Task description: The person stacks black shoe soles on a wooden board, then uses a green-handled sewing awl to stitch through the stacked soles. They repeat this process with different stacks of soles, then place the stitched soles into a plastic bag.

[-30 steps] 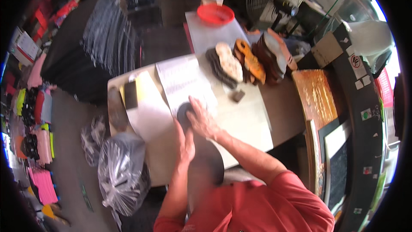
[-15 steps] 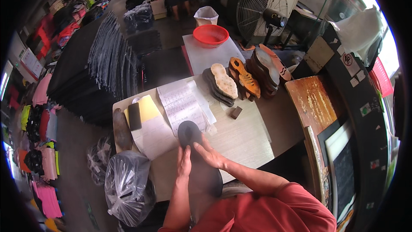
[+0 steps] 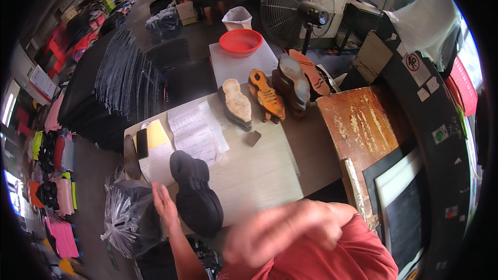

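A red short-sleeved shirt (image 3: 332, 259) is worn, seen at about 5 o'clock in the view. Both forearms are left bare, and the left hand (image 3: 165, 205) and right hand (image 3: 282, 231) are ungloved.

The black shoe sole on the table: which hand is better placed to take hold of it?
Left. The left hand lies open right beside the black shoe sole, while the right hand is raised near the chest, blurred, away from it.
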Motion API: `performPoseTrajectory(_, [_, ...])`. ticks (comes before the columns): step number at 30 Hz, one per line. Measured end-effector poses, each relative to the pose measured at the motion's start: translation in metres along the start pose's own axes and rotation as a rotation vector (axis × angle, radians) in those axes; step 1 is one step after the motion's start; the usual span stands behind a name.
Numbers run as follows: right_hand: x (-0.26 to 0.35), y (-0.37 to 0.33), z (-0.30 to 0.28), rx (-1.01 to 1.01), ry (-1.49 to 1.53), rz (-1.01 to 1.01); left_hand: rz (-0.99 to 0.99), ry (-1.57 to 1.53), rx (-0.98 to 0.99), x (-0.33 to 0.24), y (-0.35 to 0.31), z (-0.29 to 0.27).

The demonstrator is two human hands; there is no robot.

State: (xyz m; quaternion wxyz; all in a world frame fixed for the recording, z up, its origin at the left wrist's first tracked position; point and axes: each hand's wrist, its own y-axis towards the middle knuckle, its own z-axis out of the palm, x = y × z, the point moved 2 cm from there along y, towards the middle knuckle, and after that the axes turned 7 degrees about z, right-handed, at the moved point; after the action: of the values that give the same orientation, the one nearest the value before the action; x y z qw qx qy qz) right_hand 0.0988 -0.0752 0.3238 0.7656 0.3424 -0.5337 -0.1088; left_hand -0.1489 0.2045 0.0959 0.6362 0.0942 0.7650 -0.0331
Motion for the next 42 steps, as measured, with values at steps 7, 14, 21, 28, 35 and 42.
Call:
performPoseTrajectory(7, [0.071, -0.016, 0.011, -0.038, -0.062, -0.434, 0.416, 0.091, 0.089, -0.066, -0.048, 0.071])
performPoseTrajectory(14, [0.175, -0.112, -0.075, -0.819, -0.374, -0.072, 0.500, 0.084, 0.372, -0.081, -0.089, 0.168])
performPoseTrajectory(21, [0.235, -0.115, -0.052, -0.204, -0.632, -0.234, 0.380, 0.111, 0.555, -0.071, -0.106, 0.221])
performPoseTrajectory(28, [0.289, -0.150, -0.155, -0.528, -1.530, -0.302, 0.509, 0.254, 0.602, -0.088, -0.113, 0.259])
performPoseTrajectory(35, [0.455, -0.262, -0.395, -1.158, -3.020, 0.614, 0.583, 0.298, 0.603, -0.092, -0.127, 0.269])
performPoseTrajectory(42, [0.539, -0.385, -0.431, -1.132, -3.078, 1.097, 0.526, 0.304, 0.605, -0.076, -0.135, 0.274])
